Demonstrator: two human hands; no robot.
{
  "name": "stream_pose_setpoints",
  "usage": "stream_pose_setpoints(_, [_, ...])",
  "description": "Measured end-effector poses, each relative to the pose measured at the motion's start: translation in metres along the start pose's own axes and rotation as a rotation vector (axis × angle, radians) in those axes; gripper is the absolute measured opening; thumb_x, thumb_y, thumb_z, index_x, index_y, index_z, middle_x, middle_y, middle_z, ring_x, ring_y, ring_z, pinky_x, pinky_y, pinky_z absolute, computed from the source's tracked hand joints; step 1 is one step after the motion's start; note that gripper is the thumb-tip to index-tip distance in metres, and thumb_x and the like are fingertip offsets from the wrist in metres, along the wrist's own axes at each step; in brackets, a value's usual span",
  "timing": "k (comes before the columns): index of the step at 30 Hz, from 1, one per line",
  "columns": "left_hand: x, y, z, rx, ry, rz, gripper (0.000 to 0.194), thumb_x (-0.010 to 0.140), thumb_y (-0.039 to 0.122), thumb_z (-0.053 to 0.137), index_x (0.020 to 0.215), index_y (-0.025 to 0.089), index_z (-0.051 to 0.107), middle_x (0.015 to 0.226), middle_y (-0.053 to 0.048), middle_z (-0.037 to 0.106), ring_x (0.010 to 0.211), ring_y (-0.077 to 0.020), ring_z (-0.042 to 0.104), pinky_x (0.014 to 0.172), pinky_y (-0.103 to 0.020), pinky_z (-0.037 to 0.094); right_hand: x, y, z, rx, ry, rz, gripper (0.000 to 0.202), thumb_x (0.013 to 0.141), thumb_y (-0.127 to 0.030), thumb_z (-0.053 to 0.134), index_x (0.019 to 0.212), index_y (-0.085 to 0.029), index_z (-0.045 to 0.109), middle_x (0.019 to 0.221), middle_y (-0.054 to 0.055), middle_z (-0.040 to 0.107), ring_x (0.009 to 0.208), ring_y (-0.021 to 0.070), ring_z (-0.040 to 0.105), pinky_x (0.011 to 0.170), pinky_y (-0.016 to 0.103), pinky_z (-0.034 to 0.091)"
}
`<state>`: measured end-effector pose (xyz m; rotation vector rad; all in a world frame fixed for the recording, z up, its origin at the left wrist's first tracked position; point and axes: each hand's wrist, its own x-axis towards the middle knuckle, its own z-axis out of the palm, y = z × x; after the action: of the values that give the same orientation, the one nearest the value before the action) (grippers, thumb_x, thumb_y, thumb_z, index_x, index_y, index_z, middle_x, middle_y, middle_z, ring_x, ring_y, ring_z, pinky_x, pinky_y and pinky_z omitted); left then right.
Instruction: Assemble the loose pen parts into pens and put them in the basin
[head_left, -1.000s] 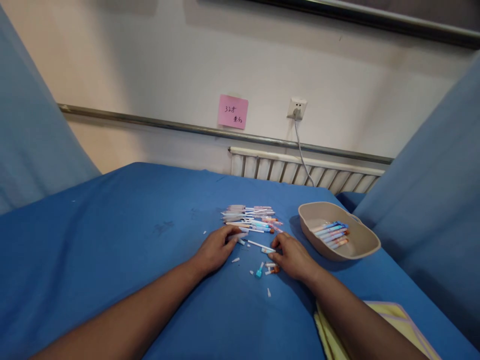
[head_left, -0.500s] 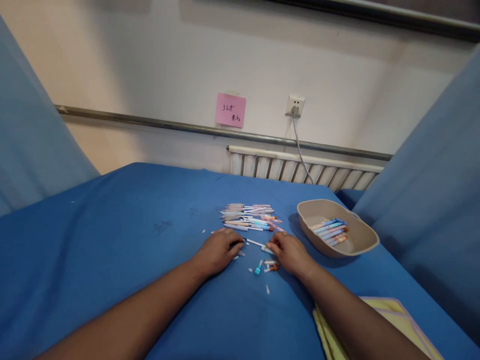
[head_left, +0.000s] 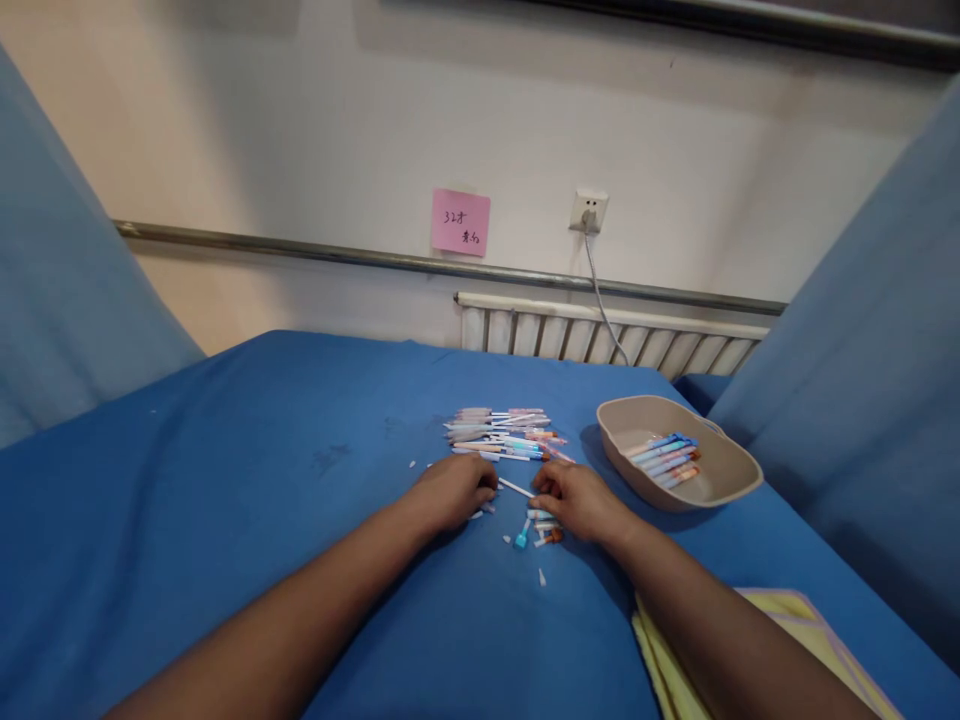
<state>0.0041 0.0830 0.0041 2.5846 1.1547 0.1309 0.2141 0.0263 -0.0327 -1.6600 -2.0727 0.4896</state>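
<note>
A thin white pen refill (head_left: 516,487) spans the gap between my two hands. My right hand (head_left: 576,498) pinches its right end with closed fingers. At its left end the closed fingertips of my left hand (head_left: 454,490) meet the refill; their grip is partly hidden. Below my right fingertips lies a pale pen barrel part (head_left: 540,514), beside an orange-brown pen part (head_left: 553,537). A turquoise pen part (head_left: 521,536) and a small white tip (head_left: 542,577) are nearer me. Just beyond my hands is a pile of pen barrels and refills (head_left: 499,432).
To the right stands a beige basket (head_left: 720,480) with several assembled-looking pens (head_left: 666,458) inside. A folded yellow cloth (head_left: 780,610) lies under my right forearm. Blue sheet (head_left: 225,480) covers the surface, with a radiator (head_left: 577,330) behind and blue curtains (head_left: 862,330) at both sides.
My left hand has shifted slightly right, closer to my right hand. The pale barrel part by my right fingertips now lies lower, among the loose parts, while the refill stays between the hands.
</note>
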Motion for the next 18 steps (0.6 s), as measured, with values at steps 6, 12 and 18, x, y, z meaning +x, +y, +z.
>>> stream_pose_setpoints(6, [0.015,0.007,0.001,0.066,0.015,-0.025,0.011,0.070,0.017,0.058,0.074,0.018,0.067,0.079,-0.008,0.067,0.071,-0.0232,0.060,0.059,-0.027,0.037,-0.003,-0.005,-0.008,-0.197,-0.029,-0.075,0.016,0.082,-0.016,0.050,0.092,-0.019,0.063,0.094,0.006,0.067,0.089,0.0174,0.060,0.074,0.024,0.039])
stream_pose_setpoints(12, [0.010,0.013,0.004,0.036,0.090,0.017,0.009,0.074,0.014,0.054,0.074,0.017,0.062,0.082,-0.010,0.065,0.078,-0.0246,0.059,0.068,-0.030,0.039,-0.008,-0.008,-0.012,-0.310,-0.029,-0.060,0.020,0.082,-0.012,0.045,0.092,-0.017,0.061,0.092,0.010,0.066,0.086,0.0208,0.060,0.074,0.028,0.039])
stream_pose_setpoints(18, [0.002,-0.001,0.006,-0.181,0.231,-0.026,0.017,0.085,0.027,0.043,0.084,0.017,0.057,0.082,-0.006,0.064,0.074,-0.0195,0.057,0.066,-0.028,0.041,-0.007,0.002,-0.010,-0.029,0.231,0.000,0.016,0.087,-0.020,0.042,0.093,-0.016,0.057,0.088,0.007,0.064,0.079,0.0180,0.058,0.070,0.027,0.039])
